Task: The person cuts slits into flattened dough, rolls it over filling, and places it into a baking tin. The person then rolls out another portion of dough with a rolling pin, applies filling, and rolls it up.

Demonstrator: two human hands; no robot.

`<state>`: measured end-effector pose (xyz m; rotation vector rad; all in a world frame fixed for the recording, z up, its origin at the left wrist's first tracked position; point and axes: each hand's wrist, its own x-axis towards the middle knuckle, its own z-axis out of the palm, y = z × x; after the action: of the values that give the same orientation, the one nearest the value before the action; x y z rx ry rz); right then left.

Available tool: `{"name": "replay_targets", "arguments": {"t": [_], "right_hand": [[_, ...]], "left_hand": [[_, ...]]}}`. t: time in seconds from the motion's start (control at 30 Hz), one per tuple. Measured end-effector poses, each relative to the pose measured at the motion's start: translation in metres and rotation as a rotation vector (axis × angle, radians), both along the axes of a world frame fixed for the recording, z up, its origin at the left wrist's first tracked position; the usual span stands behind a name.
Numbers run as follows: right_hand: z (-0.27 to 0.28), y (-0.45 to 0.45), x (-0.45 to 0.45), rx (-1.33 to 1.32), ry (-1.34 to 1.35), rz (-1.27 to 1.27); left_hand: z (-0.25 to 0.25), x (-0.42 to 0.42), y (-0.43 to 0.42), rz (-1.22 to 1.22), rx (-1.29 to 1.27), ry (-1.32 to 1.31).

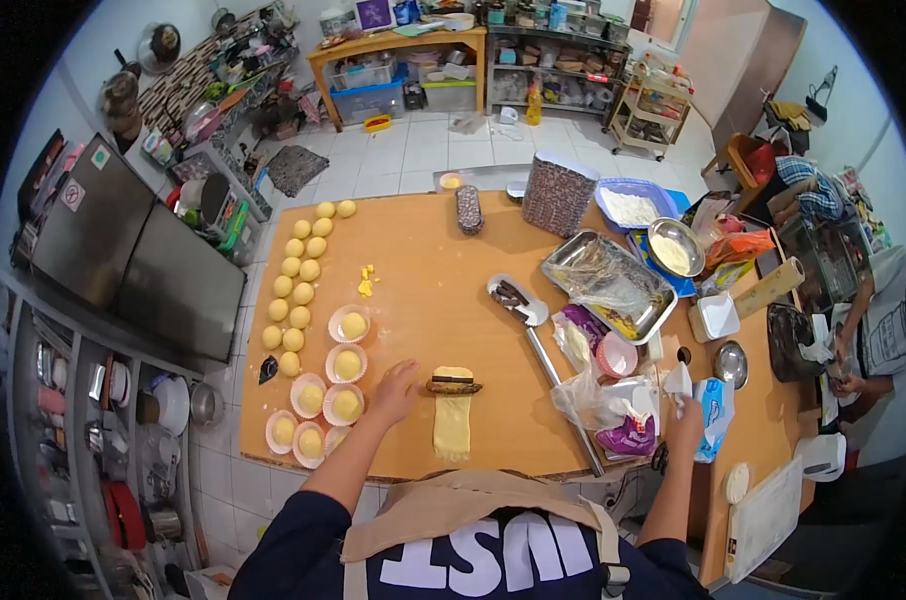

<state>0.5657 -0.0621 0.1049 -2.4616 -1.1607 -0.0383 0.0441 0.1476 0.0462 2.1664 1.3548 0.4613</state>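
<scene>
A flat strip of yellow dough [452, 430] lies in front of me, with a brown filling [455, 387] and a dark stick across its upper part. Just left of the strip hovers my left hand [397, 393], its fingers stretched out and holding nothing. Off to the right, my right hand [685, 428] is closed on a white tissue [679, 381], beside a blue and white tissue box [713, 415]. Left of my left hand, dough balls in paper cups [347, 365] stand in rows. Bare dough balls [300, 290] line the table's left edge.
A long metal rod [563, 400] lies near a white dish of dark sticks [518, 300]. Behind are a metal tray [613, 285], a patterned tin [558, 195] and a flour basin [633, 208]. Plastic bags [583, 400] crowd the right side. Another person [873, 320] stands at far right.
</scene>
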Motion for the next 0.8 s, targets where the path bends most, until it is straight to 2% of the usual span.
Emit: {"name": "replay_targets", "arguments": {"t": [0.03,0.1,0.13,0.17,0.2,0.23,0.3,0.4,0.57,0.7,0.8], "right_hand": [[0.008,0.031,-0.019,0.088,0.038,0.136],[0.033,0.084,-0.087,0.121,0.408,0.276],[-0.010,0.111,-0.099,0.121,0.417,0.394],[-0.022,0.135,-0.125,0.007,0.353,0.568],[-0.008,0.152,-0.165,-0.043,0.378,0.620],[-0.035,0.169,-0.185,-0.143,0.357,0.687],[-0.059,0.195,-0.222,-0.179,0.399,0.837],[-0.071,0.216,-0.262,-0.393,0.363,0.816],[-0.091,0.228,-0.277,-0.362,0.229,0.897],[-0.091,0.231,-0.286,-0.412,0.184,0.921],[-0.084,0.230,-0.292,-0.379,0.271,0.888]], "left_hand": [[-0.017,0.003,0.011,-0.036,0.009,-0.016],[-0.038,0.010,0.033,-0.128,0.013,-0.015],[-0.041,0.018,0.043,-0.183,0.006,0.002],[-0.042,0.024,0.051,-0.240,-0.001,0.018],[-0.038,0.029,0.056,-0.265,-0.017,0.048],[-0.034,0.034,0.059,-0.291,-0.034,0.078],[-0.028,0.042,0.062,-0.309,-0.055,0.129],[-0.029,0.044,0.066,-0.324,-0.041,0.180],[-0.041,0.045,0.076,-0.429,0.007,0.226],[-0.025,0.049,0.074,-0.429,-0.001,0.237],[-0.030,0.046,0.074,-0.443,0.023,0.200]]}}
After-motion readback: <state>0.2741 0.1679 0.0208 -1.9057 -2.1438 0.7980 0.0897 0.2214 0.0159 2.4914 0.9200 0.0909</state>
